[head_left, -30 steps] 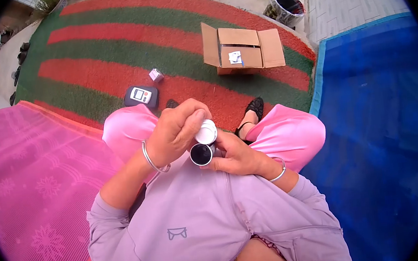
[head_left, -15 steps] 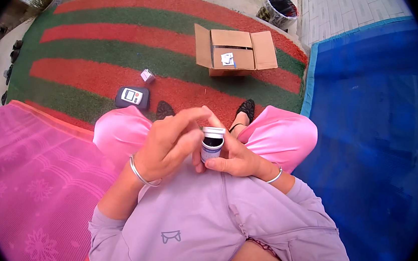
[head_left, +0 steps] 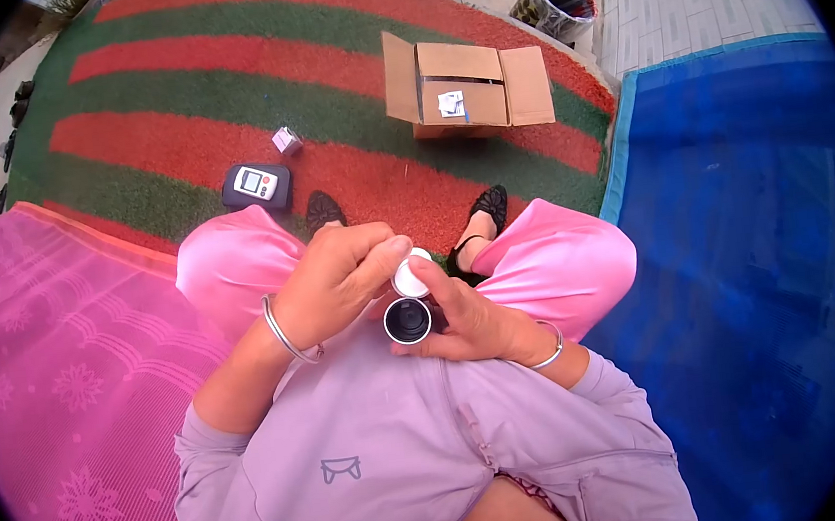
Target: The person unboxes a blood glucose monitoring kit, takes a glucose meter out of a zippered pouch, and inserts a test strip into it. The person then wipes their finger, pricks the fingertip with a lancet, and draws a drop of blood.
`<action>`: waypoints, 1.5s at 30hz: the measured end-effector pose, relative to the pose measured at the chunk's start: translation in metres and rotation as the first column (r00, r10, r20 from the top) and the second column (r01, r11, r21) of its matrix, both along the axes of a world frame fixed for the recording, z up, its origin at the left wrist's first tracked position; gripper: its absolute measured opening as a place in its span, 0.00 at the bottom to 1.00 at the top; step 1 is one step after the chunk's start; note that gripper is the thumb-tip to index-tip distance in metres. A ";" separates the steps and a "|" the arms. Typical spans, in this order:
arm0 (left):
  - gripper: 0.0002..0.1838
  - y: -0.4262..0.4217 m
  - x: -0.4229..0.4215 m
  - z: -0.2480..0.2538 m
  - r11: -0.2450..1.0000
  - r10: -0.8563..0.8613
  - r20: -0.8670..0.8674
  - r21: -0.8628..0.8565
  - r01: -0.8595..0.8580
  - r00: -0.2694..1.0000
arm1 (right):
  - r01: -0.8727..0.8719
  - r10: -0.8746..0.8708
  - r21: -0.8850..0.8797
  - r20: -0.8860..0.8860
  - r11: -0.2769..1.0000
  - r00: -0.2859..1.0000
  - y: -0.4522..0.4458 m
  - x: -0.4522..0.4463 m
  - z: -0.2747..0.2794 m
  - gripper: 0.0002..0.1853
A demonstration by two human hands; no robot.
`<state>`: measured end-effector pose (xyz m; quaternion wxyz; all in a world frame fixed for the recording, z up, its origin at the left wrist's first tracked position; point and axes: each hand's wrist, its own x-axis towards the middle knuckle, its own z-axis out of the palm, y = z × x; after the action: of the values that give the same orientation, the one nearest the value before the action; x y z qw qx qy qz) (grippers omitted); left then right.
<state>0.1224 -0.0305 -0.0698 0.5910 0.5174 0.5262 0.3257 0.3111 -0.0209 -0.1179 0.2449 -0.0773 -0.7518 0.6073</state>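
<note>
A small round bottle [head_left: 408, 321] with a dark inside and a white rim is tilted with its mouth toward me. Its white flip lid [head_left: 413, 274] stands open on the far side. My right hand [head_left: 478, 317] is wrapped round the bottle, thumb against the lid. Close beside the lid, my left hand [head_left: 341, 280] is closed, thumb and index finger pinched together; whatever is between them is too small to name. Beyond my left knee, a white and grey meter [head_left: 255, 183] lies on a dark case [head_left: 278, 194], near a small white box [head_left: 287, 140].
A cardboard box [head_left: 459, 60] with raised flaps holds small white packets [head_left: 451, 105] on top. It stands on the red and green carpet [head_left: 320, 79]. A lined bin [head_left: 560, 1] is behind it. Pink mesh [head_left: 57, 376] lies left, blue mesh [head_left: 739, 260] right.
The bottle has turned from nearly upright to mouth toward me. My left fingers, spread half a second ago, are now pinched beside the lid. The view has shifted slightly.
</note>
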 end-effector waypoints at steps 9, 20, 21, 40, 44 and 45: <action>0.06 0.006 0.001 0.015 0.981 0.182 0.148 0.044 -0.190 0.972 | 0.237 -0.217 0.125 -0.158 0.963 0.963 0.025 -0.001 0.005 0.34; 0.12 -0.001 -0.010 0.033 0.848 0.166 0.014 0.508 -0.150 0.986 | 0.390 -0.306 0.353 -0.272 0.850 0.912 0.055 -0.004 0.027 0.41; 0.13 -0.002 -0.010 0.037 0.806 0.132 -0.065 0.587 -0.070 0.989 | 0.396 -0.313 0.393 -0.259 0.830 0.914 0.056 -0.004 0.027 0.41; 0.16 0.000 0.017 0.032 0.888 -0.174 -0.642 0.226 0.401 0.747 | 0.484 -0.515 0.696 -0.188 0.531 0.836 0.044 -0.005 0.019 0.34; 0.13 0.002 0.017 0.033 0.906 -0.202 -0.487 0.237 0.351 0.850 | 0.517 -0.503 0.639 -0.227 0.569 0.834 0.042 -0.003 0.020 0.35; 0.12 0.003 0.017 0.033 0.903 -0.203 -0.431 0.266 0.339 0.879 | 0.520 -0.500 0.629 -0.232 0.577 0.834 0.041 -0.002 0.020 0.35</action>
<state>0.1394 -0.0277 -0.0368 0.4174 0.7338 0.4922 0.2123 0.3091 0.0206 -0.0982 0.4304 -0.1881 -0.8599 0.2000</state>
